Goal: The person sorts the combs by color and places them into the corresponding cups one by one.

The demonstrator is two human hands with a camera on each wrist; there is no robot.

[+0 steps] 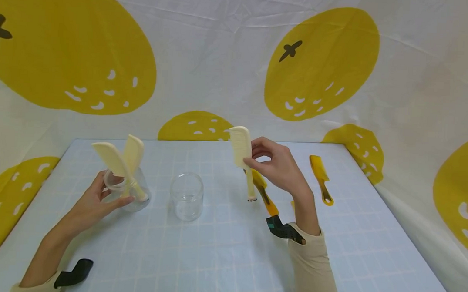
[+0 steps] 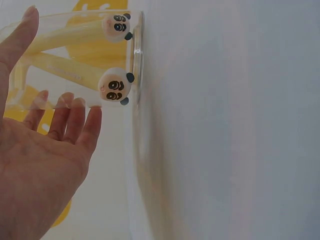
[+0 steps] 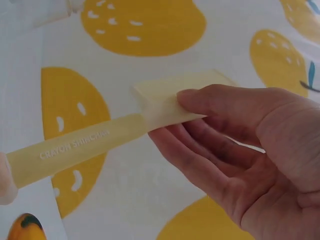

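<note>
My left hand (image 1: 92,207) grips a clear glass cup (image 1: 140,206) at the left, thumb on one side and fingers on the other. Two cream combs (image 1: 112,157) stand in it, their heads above the rim. Through the glass in the left wrist view, the handles end in panda faces (image 2: 115,86). My right hand (image 1: 278,165) pinches another cream comb (image 1: 240,145) by its toothed head, between thumb and fingers. Its handle (image 3: 75,148) hangs downward in the head view and bears raised lettering.
A second clear glass cup (image 1: 186,200) stands between the hands. A yellow comb (image 1: 320,171) lies at the right of the table. Another yellow-orange comb (image 1: 270,204) lies below the right hand, partly hidden. A lemon-print cloth (image 1: 214,66) hangs behind the table.
</note>
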